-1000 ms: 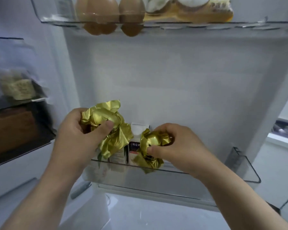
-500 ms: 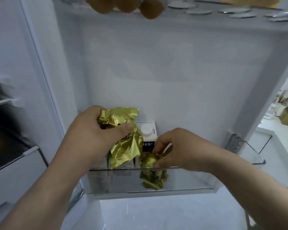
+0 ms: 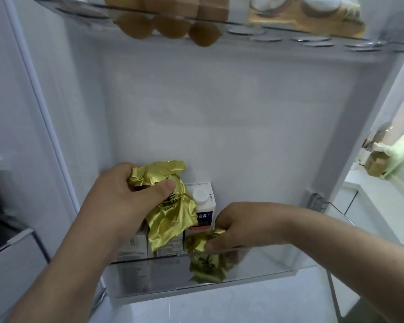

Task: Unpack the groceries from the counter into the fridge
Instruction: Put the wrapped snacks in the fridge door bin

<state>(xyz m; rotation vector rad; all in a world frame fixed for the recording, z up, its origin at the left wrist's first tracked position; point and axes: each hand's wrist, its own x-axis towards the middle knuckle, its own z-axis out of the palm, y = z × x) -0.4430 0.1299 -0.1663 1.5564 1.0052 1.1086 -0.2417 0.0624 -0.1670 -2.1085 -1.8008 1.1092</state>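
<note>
I face the inside of the open fridge door. My left hand grips a crumpled gold foil packet above the lower door bin. My right hand holds a second gold foil packet low inside that clear bin, its lower half seen through the bin's front wall. A white milk carton with a round cap stands in the bin behind the packets, with another carton to its left, partly hidden by my left hand.
The upper door shelf holds brown eggs and a yellow-and-white pack. The right part of the lower bin has free room. A counter with a pale green object lies beyond the door at right. The fridge body is at left.
My right hand has lowered its gold packet down into the door bin. My left hand has kept its packet at about the same height. The view has tilted and shifted right.
</note>
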